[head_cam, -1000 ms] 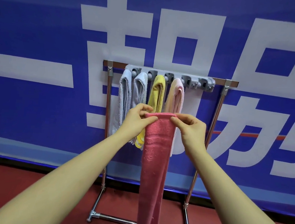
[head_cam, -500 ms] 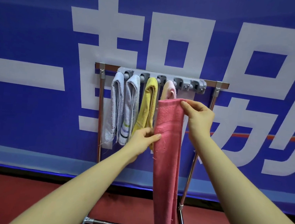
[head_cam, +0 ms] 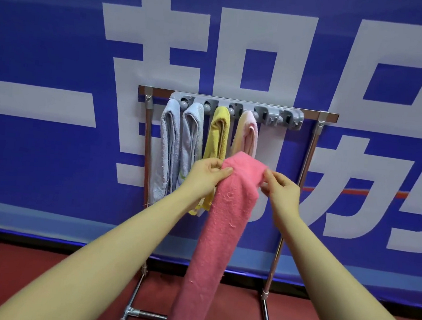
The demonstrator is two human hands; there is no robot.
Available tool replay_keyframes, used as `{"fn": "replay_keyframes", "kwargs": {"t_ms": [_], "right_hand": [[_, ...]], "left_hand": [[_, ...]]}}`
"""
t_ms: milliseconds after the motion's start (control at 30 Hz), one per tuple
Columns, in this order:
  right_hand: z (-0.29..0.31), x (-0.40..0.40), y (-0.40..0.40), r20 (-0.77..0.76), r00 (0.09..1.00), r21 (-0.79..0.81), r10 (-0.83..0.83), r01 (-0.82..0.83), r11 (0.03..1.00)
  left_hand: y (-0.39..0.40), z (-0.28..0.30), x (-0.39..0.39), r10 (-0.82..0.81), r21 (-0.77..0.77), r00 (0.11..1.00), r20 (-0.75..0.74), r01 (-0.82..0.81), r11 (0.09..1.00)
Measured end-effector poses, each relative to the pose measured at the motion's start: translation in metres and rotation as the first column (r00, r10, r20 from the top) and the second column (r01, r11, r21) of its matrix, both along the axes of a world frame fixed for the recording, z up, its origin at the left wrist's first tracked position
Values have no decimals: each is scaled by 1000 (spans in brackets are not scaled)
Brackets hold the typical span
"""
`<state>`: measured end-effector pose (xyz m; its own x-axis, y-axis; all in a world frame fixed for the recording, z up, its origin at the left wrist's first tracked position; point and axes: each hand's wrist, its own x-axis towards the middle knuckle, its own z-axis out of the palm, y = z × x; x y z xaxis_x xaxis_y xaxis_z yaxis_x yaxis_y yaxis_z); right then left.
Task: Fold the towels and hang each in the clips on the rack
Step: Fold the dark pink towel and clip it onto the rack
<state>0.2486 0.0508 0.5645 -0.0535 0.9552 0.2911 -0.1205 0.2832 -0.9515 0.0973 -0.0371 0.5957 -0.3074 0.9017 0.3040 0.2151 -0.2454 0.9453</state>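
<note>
Count, towels: five in view. Four hang from the clip bar [head_cam: 237, 109] on the rack [head_cam: 306, 163]; one is in hand.

Hanging, left to right: pale blue-grey towel [head_cam: 167, 151], second pale towel [head_cam: 190, 142] with a green stripe low down, yellow towel [head_cam: 217, 137], light pink towel [head_cam: 246, 133]. Each is folded into a narrow strip and its top sits up in a clip. The two pale towels touch along their edges; the yellow and light pink hang apart.

Count, clips: grey holders run along the bar. The four at the left are filled. At the right end the holders [head_cam: 282, 117] carry nothing; their exact number cannot be told.

Fifth towel: deep pink towel [head_cam: 228, 212], folded long, its folded top held in front of the rack, below the light pink towel and overlapping the yellow one's lower part. Its tail drops toward the red floor [head_cam: 16, 270].

Left hand [head_cam: 204, 176]: fingers [head_cam: 223, 172] pinched on the towel's left top edge. Right hand [head_cam: 282, 187]: fingers narrow, thumb and fingertips nipping the right top edge.

Rack: one, chrome uprights, standing before a blue banner [head_cam: 60, 57] with white characters.
</note>
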Motion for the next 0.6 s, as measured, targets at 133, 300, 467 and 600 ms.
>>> {"fn": "replay_keyframes", "kwargs": {"t_ms": [133, 300, 467, 600], "right_hand": [[-21, -5, -9, 30, 988, -113, 153, -149, 982], [-33, -16, -20, 63, 904, -189, 423, -405, 895], [-31, -19, -25, 27, 832, -171, 555, -543, 822], [-34, -16, -23, 44, 801, -148, 597, -586, 797]], "left_hand": [[5, 11, -7, 71, -7, 997, -28, -71, 997], [8, 15, -16, 115, -22, 993, -29, -115, 993], [11, 18, -25, 192, -31, 980, -45, -193, 981], [12, 17, -31, 207, -32, 978, -14, -208, 978]]}}
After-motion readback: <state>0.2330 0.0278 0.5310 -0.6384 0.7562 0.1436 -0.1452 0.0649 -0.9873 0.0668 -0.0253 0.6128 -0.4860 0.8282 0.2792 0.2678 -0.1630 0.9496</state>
